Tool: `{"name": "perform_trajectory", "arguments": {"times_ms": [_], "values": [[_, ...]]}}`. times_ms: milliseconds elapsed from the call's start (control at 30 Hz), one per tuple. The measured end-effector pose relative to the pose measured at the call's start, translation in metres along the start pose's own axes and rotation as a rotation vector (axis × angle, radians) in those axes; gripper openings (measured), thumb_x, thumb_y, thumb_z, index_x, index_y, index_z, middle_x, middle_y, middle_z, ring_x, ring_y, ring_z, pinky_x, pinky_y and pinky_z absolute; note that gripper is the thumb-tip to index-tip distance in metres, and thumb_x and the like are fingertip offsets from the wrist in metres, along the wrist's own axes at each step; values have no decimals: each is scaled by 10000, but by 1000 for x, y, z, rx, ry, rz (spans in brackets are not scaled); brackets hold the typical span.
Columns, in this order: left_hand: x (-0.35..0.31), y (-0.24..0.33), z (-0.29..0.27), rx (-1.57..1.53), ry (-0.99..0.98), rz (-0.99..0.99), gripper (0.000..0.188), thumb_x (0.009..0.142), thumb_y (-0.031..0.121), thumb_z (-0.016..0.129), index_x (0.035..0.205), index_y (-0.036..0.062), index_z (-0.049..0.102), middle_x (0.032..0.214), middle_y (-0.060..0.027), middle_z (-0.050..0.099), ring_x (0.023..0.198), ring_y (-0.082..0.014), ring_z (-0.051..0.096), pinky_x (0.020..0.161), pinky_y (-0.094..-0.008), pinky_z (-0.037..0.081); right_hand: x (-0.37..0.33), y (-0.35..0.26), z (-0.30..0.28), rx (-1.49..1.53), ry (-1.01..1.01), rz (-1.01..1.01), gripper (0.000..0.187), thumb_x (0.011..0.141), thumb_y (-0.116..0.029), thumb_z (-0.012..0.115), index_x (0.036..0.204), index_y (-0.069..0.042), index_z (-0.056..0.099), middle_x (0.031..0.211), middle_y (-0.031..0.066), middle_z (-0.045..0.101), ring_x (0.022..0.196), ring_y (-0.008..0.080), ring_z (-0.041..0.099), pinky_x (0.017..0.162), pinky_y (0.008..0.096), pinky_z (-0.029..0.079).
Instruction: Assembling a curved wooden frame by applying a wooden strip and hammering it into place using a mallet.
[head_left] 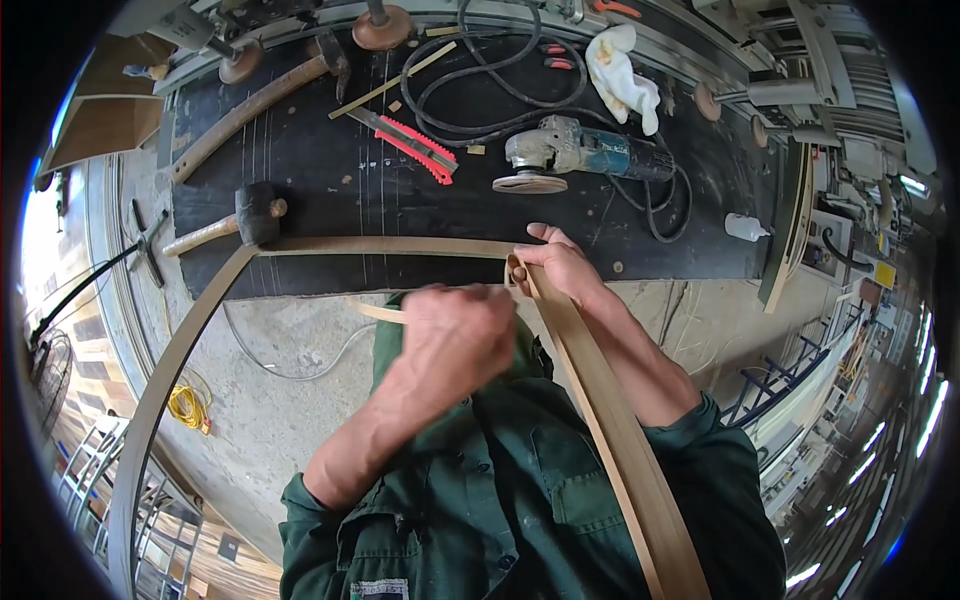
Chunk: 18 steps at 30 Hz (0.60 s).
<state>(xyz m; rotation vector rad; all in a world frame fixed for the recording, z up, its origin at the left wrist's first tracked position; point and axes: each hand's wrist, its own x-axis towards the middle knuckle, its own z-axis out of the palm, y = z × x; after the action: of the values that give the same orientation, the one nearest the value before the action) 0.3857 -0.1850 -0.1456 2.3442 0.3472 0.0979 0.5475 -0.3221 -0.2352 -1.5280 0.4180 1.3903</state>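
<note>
My right hand (560, 265) is closed around the far end of a long, pale wooden board (625, 440), which runs down past my right side. A narrow curl of brown material shows beside its fingers. Left of it, my left hand (455, 325) is smeared by motion but looks like a fist. A thin, light wooden strip (378, 312) sticks out from its left side. From my right hand a long wooden band (390, 245) crosses left along the bench's near edge. It turns sharply by the mallet and comes down toward the lower left.
On the black bench (320, 200) lie a rubber mallet (262, 213), a hammer (250, 115), a red utility knife (415, 148), an angle grinder (590, 155) with coiled cord, a white rag (620, 75) and a small white bottle (745, 227). Yellow cord (188, 407) lies on the floor.
</note>
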Motion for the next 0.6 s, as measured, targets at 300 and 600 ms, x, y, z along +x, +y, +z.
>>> {"name": "perform_trajectory", "arguments": {"times_ms": [300, 600], "values": [[0, -62, -13, 156, 92, -117, 258, 871, 243, 806, 728, 72, 676, 699, -112, 699, 669, -348, 701, 643, -460, 543, 1, 8, -7, 123, -51, 34, 341, 1020, -53, 613, 1347, -83, 521, 929, 118, 687, 743, 190, 693, 640, 349, 578], [-12, -85, -20, 179, 88, -365, 342, 853, 309, 839, 720, 39, 678, 760, -122, 708, 713, -371, 702, 678, -473, 542, -9, 2, 0, 51, -62, 24, 249, 1041, -77, 589, 1285, -108, 548, 928, 101, 661, 741, 142, 642, 651, 280, 531]]}}
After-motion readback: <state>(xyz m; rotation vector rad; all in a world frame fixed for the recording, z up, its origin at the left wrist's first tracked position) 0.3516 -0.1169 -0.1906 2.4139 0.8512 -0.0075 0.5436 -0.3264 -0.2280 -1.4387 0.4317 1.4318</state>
